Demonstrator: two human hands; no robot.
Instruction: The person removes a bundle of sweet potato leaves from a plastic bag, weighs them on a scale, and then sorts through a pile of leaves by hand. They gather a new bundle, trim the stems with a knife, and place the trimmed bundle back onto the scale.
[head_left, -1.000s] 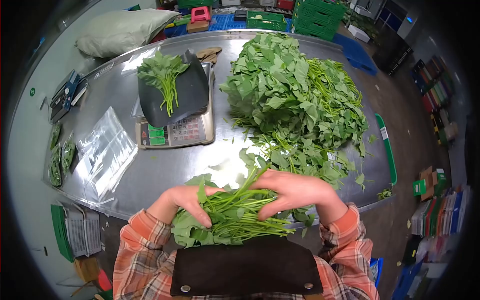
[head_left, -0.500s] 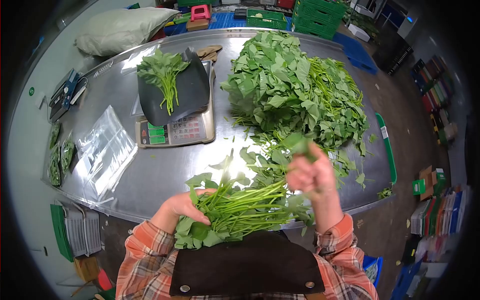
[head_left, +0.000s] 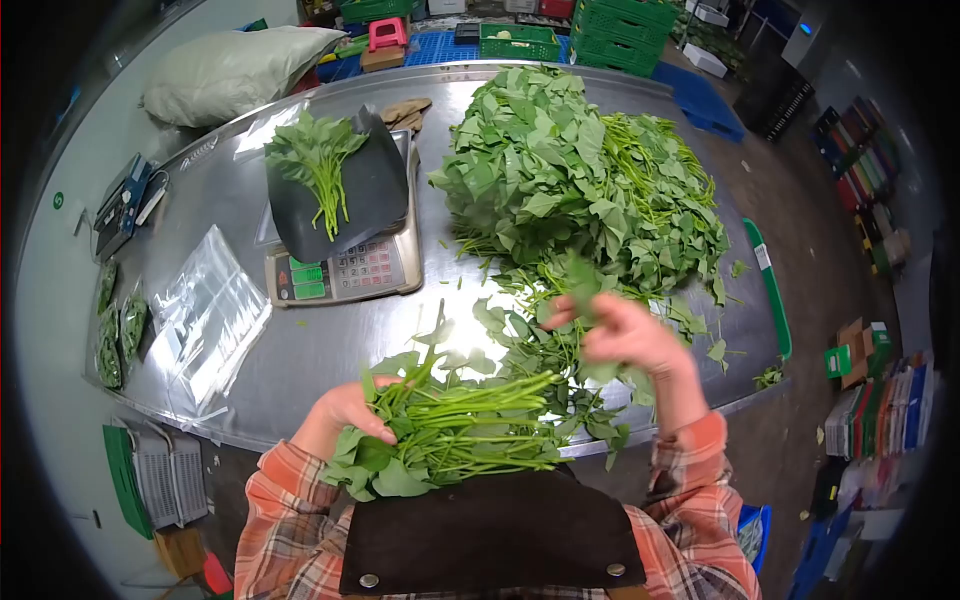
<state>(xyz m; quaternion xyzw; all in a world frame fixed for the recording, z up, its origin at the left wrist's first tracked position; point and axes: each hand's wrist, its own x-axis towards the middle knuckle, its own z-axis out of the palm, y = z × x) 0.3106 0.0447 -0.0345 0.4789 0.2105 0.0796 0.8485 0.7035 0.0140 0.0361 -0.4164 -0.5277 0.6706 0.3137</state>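
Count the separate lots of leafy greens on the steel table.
3: a small bunch on the scale's black sheet, the big pile at the far right, and a bunch under the left hand. Loose stems scattered between.

Orange plaid sleeves (head_left: 290, 500), dark apron (head_left: 490, 535) (two snaps)

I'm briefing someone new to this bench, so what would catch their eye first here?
First, the big heap of loose green leafy stems at the far right of the shiny steel table. Next, the left hand gripping a bunch of green stems at the near edge, the right hand lifted with a leaf. Far left, a digital scale carries a small bundle.
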